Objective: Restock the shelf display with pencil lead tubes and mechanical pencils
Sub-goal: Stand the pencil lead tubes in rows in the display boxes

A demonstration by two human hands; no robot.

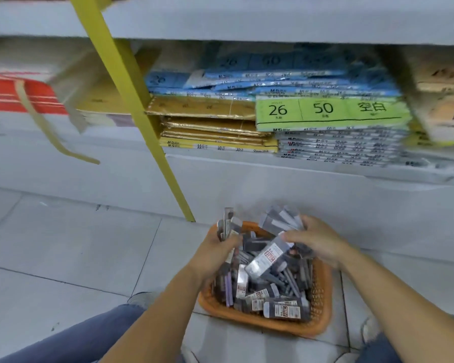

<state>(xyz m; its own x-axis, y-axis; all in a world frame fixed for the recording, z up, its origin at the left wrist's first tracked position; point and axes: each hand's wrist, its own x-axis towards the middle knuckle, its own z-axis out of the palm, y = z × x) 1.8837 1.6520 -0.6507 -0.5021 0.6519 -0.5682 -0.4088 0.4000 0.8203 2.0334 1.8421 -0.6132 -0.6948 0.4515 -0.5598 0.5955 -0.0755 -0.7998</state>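
An orange plastic basket point(323, 307) stands on the floor tiles, heaped with several dark pencil lead packs point(283, 309). My left hand point(215, 254) grips a bunch of these packs point(228, 224) upright at the basket's far left rim. My right hand point(317, 239) is over the basket's far right side and holds a fanned bunch of packs point(278, 220) in its curled fingers. One clear-fronted pack point(266, 258) lies tilted just under my right thumb.
A low shelf behind the basket holds stacks of blue, gold and grey paper packs, with a green pack point(328, 112) marked 26 and 50. A yellow upright point(142, 113) slants down to the floor beside the basket. My knees in blue jeans frame the bottom of the view.
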